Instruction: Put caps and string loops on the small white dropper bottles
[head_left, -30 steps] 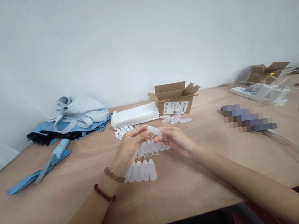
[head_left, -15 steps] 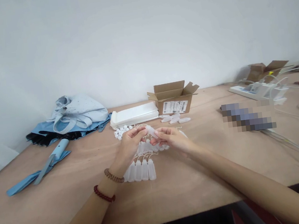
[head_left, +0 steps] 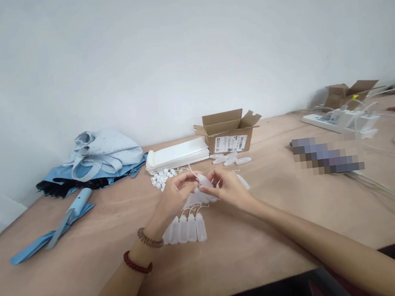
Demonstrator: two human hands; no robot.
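Note:
A small frosted plastic bottle [head_left: 204,180] is held tilted between my two hands, above the table. A thin pale cord or tube [head_left: 192,170] rises from its upper left end. My left hand [head_left: 177,193] pinches at that end, its fingertips partly hiding the bottle's neck. My right hand [head_left: 230,186] grips the bottle's body between thumb and fingers. Beneath my hands lies a row of similar bottles [head_left: 198,197], partly covered. Nearer to me, several more bottles [head_left: 191,228] with pale cords lie side by side. White caps [head_left: 163,177] are heaped beyond my left hand.
An open cardboard box [head_left: 230,139] stands by the wall, with several loose bottles [head_left: 243,160] before it. Left of it lie stacked white envelopes [head_left: 178,153]. A light-blue bag [head_left: 106,152] and an umbrella [head_left: 81,200] lie at left; a power strip [head_left: 324,122] with cables is at right.
The bottle has turned slightly in my hands and sits a little lower. The cord at its end now shows above my left fingertips. My right fingers have shifted their hold.

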